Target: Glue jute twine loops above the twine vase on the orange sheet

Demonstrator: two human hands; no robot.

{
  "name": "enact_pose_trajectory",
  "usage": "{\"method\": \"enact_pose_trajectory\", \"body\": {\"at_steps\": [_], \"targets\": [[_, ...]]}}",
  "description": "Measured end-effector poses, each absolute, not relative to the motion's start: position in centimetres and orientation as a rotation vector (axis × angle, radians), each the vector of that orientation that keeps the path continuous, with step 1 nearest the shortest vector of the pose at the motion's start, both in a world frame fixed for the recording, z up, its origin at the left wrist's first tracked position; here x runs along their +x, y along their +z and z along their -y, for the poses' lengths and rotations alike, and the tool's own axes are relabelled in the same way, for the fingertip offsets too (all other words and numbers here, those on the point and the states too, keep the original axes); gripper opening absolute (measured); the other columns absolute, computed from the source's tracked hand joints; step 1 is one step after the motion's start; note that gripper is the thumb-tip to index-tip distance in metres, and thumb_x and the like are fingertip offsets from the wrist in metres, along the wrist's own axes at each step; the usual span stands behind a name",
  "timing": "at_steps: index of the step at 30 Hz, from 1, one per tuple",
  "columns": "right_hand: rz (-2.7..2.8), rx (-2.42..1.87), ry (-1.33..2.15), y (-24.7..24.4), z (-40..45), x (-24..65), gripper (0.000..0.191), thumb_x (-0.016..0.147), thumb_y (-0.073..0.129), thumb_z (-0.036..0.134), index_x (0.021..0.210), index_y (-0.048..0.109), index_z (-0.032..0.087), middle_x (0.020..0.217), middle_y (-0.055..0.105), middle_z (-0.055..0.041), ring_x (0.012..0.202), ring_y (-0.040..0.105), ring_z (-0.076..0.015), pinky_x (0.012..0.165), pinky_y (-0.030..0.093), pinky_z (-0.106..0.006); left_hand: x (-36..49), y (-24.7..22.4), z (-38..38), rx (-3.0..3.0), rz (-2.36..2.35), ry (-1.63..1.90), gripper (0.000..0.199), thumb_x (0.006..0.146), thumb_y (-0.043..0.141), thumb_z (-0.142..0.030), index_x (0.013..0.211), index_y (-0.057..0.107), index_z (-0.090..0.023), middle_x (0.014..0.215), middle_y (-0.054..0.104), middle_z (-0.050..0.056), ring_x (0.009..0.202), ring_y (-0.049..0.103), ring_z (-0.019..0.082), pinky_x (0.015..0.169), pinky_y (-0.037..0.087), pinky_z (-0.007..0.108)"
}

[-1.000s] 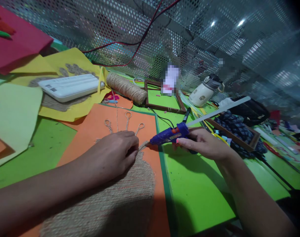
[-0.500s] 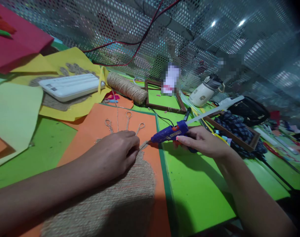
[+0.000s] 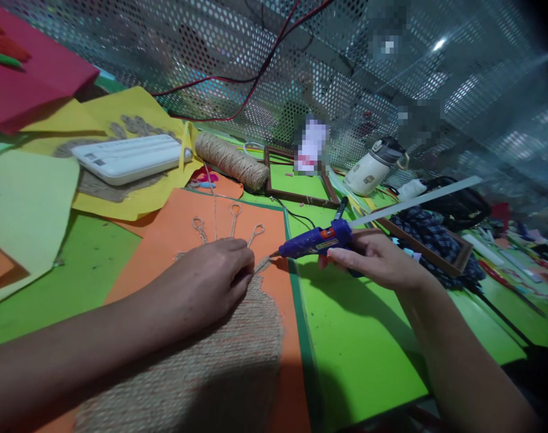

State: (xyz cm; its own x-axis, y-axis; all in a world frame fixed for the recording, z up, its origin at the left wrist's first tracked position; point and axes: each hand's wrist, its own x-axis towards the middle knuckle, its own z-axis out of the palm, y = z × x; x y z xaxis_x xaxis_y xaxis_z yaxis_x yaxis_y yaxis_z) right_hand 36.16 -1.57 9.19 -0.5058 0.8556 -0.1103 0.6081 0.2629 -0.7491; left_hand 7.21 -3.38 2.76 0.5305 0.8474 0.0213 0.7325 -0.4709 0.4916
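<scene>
My right hand is wrapped round a blue hot glue gun, with a long whitish glue stick jutting from its back. The nozzle is close to the tip of a short twine loop, near the fingers of my left hand. That hand rests curled on the orange sheet, its fingertips pressed together at the jute twine; their exact hold is partly hidden. Under my left forearm lies a shape filled with rows of twine. Several thin twine loops stand out above the hand.
Behind the sheet lie a twine spool and a brown frame. A white power bank sits on yellow paper at left. A bottle, dark checked cloth and a perforated metal panel are farther back.
The glue gun in my right hand has moved slightly right, and its glue stick now reaches farther right. My left hand stays in place.
</scene>
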Motion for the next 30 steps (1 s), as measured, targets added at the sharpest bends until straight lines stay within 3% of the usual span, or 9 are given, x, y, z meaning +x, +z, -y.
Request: {"method": "enact_pose_trajectory", "body": {"at_steps": [17,30], "targets": [[2.294,-1.284,1.108,9.0,1.58,35.15,0.035,0.096,0.062,0.041,0.082,0.074,0.012,0.059,0.05,0.0031,0.052,0.04,-0.0087,0.049,0.031,-0.023,7.01,2.28,3.28,2.393,-1.29,0.386,0.025,0.093,0.045,-0.026,0.08,0.065,-0.019,0.084,0.063,0.005,0.074,0.058,0.018,0.067,0.042,0.032],[2.178,-1.377,1.195,9.52,1.84,35.08,0.053,0.092,0.063,0.062,0.082,0.075,0.012,0.061,0.056,-0.0009,0.055,0.047,-0.0119,0.051,0.036,-0.025,6.98,2.52,3.23,2.407,-1.258,0.373,0.029,0.096,0.044,-0.027,0.079,0.066,-0.019,0.084,0.064,0.007,0.074,0.058,0.019,0.069,0.043,0.033]]}}
